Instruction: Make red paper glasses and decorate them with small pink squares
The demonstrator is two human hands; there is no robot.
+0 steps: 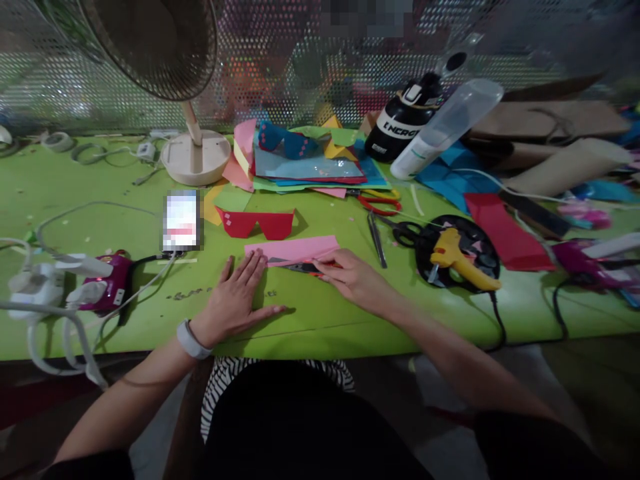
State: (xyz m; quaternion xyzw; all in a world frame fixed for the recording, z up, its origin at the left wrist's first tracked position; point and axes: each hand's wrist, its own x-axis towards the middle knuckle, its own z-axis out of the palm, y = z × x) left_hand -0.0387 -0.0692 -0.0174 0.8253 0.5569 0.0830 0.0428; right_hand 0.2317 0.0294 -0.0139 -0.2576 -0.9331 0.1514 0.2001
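My left hand lies with its fingers spread, the fingertips on the left end of a pink paper strip on the green table. At the strip's right half, my right hand is closed around scissors with red and black handles. Their blades point left along the strip's near edge; whether they are parted is hard to tell. Just beyond the strip sits a pair of red paper glasses with small pale marks on one corner.
A yellow glue gun rests on a black round plate at the right, near tweezers. A lit phone and a fan stand left. Stacked coloured sheets and a black bottle are behind.
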